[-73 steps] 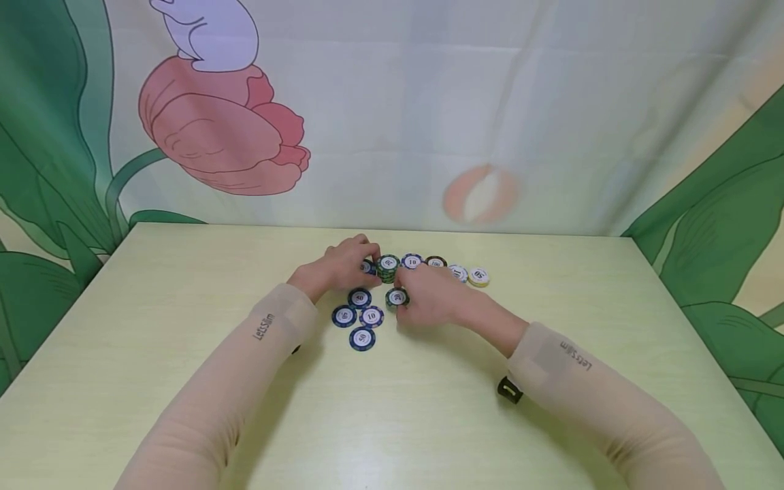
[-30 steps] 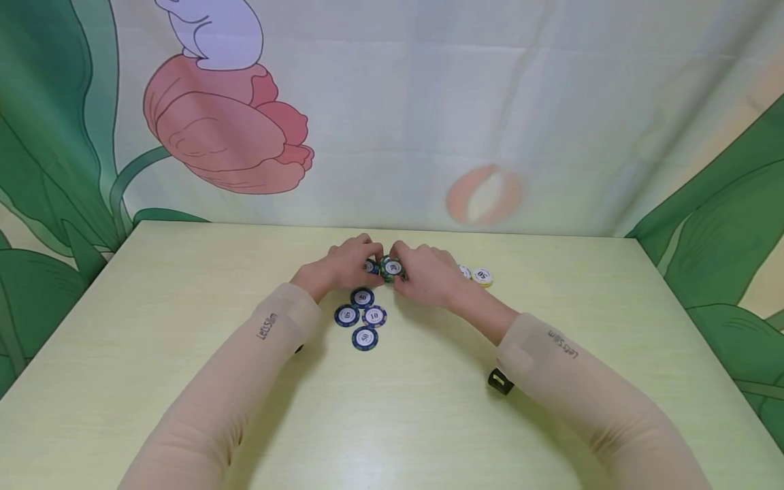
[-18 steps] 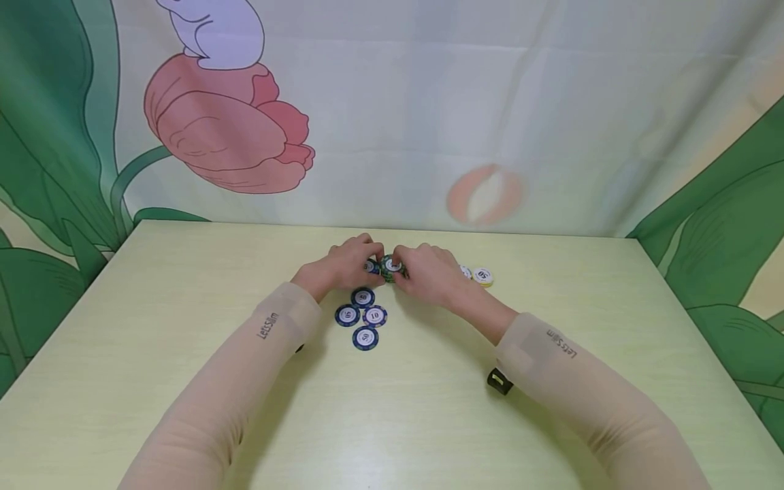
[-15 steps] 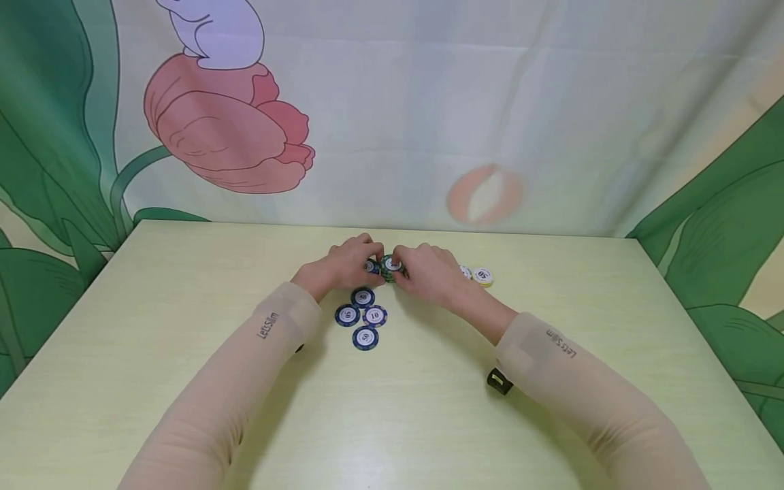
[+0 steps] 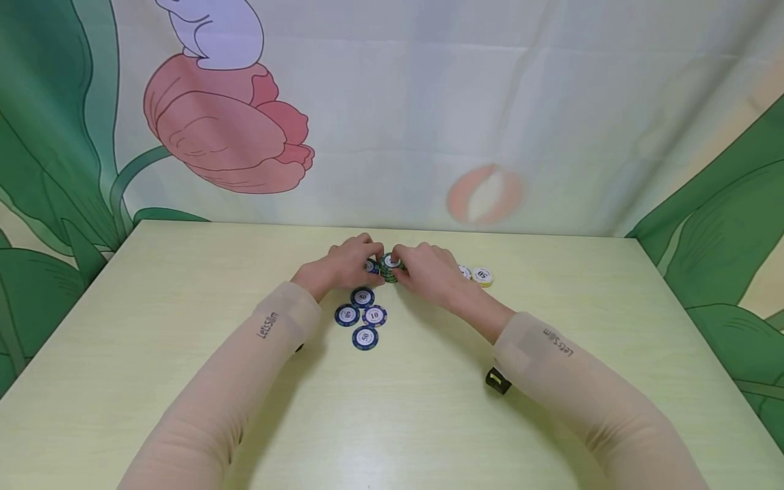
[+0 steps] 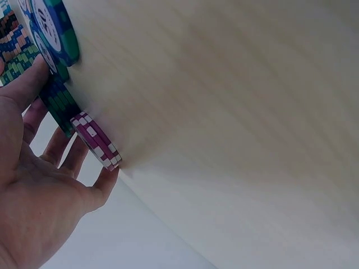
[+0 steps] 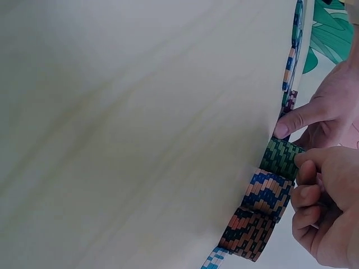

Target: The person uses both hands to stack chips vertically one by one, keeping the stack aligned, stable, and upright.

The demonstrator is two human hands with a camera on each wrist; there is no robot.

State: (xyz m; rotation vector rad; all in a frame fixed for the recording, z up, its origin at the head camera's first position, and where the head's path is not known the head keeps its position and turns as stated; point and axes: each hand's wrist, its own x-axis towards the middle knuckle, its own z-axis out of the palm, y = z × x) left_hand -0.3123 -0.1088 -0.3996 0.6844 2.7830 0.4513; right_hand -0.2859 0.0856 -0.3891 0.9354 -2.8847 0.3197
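Note:
At the far side of the table, my left hand [image 5: 349, 262] curls round a short stack of blue poker chips [image 5: 371, 267], thumb in front. A few magenta-edged chips [image 6: 95, 140] stand within its fingers in the left wrist view. Just right of it rises a taller stack of green poker chips [image 5: 388, 273]. My right hand [image 5: 431, 272] pinches the top of this green stack with thumb and index finger, the other fingers curled in. The right wrist view shows the green stack's edge [image 7: 279, 159] lined up beside the left thumb.
Blue-and-peach chips [image 7: 268, 193] and a black-and-orange stack [image 7: 247, 232] continue the row, hidden behind my right hand in the head view. White chips [image 5: 465, 271] and yellow-edged chips [image 5: 483, 275] end it. Several blue-rimmed chips [image 5: 365, 338] lie flat nearer me. A printed curtain [image 5: 380, 122] hangs behind.
My right hand has carried a green chip from in front of the row back onto the green stack. The chip now sits level with the stack. The left hand has stayed in place.

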